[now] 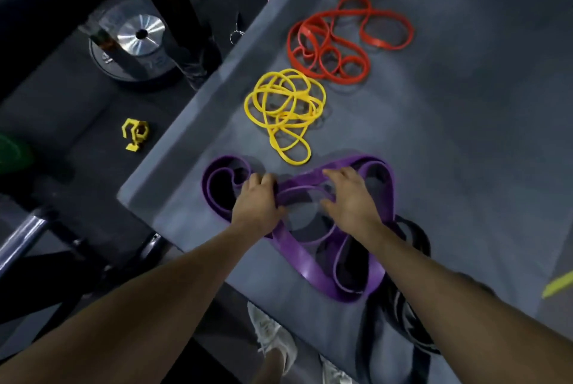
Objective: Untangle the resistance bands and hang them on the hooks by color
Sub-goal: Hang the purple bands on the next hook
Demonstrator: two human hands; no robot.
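At the far left, a steel plate [140,32] and a small yellow clip [135,134] are lying on the dark floor beside the grey platform [192,123]; neither seems to be playing a part. No hooks are showing anywhere in view.

The left hand [257,200] is closing its fingers around a fold of the purple band [297,255], which is sprawling in wide loops across the platform's near corner. The right hand [348,197] is lying on the same band with fingers spread, pressing a strand; whether it is actually gripping is hard to tell. A black band [417,236] is peeking out just behind the right forearm, touching the purple one.

Farther back, the yellow band [286,110] is sitting in its own knotted heap, and to its right the red band [344,39] is doing the same, apart from it.

Judging by this, the colours are already lying mostly in separate piles, but each is still tangled and nothing is hanging yet, so most of the work is remaining.
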